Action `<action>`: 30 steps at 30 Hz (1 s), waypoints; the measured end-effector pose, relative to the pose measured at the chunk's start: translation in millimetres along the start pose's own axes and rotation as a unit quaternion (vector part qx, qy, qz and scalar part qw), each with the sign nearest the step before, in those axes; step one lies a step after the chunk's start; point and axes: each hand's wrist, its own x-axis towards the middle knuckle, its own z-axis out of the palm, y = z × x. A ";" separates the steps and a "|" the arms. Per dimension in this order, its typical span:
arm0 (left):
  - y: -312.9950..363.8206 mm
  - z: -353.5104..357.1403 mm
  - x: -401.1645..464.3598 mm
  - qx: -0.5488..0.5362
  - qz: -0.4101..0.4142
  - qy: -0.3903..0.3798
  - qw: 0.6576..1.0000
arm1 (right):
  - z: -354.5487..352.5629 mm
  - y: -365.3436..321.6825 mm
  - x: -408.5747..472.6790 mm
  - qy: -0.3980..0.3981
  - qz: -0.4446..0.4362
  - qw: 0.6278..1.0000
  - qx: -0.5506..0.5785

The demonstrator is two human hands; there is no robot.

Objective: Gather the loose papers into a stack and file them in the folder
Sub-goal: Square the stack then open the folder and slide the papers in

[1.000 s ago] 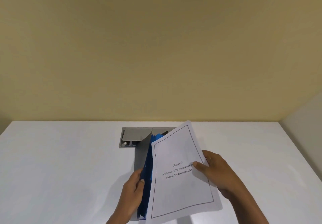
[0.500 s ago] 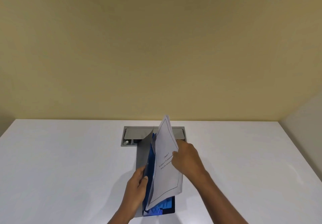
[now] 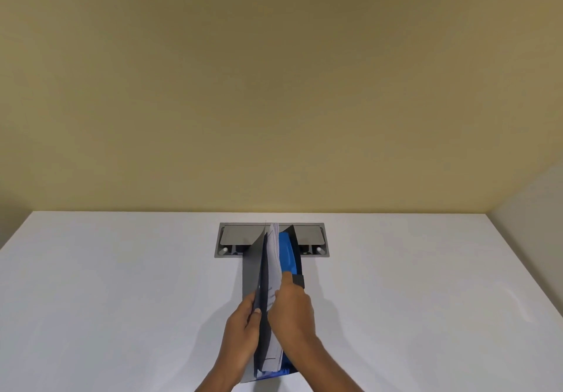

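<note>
A folder (image 3: pixel 251 273) with a grey cover and blue inner pockets (image 3: pixel 288 253) stands on its edge on the white desk, spread apart at the top. My left hand (image 3: pixel 242 329) grips the grey cover near its lower end. White printed papers (image 3: pixel 273 265) stand nearly edge-on inside the folder, between the grey cover and the blue pockets. My right hand (image 3: pixel 292 309) presses against the papers from the right, fingers closed on their edge. The lower part of the papers is hidden by both hands.
The white desk (image 3: pixel 122 300) reaches a beige wall at the back and a pale side wall at the right. A grey metal cable box (image 3: pixel 310 234) is set into the desk right behind the folder.
The papers swung from lying face-up at the right of the folder to standing edge-on inside it. My right hand moved left with them. My left hand kept hold of the cover.
</note>
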 end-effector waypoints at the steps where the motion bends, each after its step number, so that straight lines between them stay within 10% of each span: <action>1: -0.6 -0.3 -0.6 -0.002 0.001 0.000 1.000 | 4.5 -0.7 -1.3 -0.002 0.002 1.000 0.003; 20: -34.4 -9.3 6.7 0.138 0.014 0.044 0.989 | 28.8 6.3 -11.0 -0.058 -0.004 0.998 0.016; 25: -35.8 -3.8 19.2 0.027 -0.062 0.035 0.997 | 42.7 15.2 -11.7 -0.089 0.014 0.993 0.080; 30: -49.3 29.0 16.8 0.172 -0.079 0.014 0.982 | 52.8 42.9 -4.1 -0.070 0.043 0.985 0.150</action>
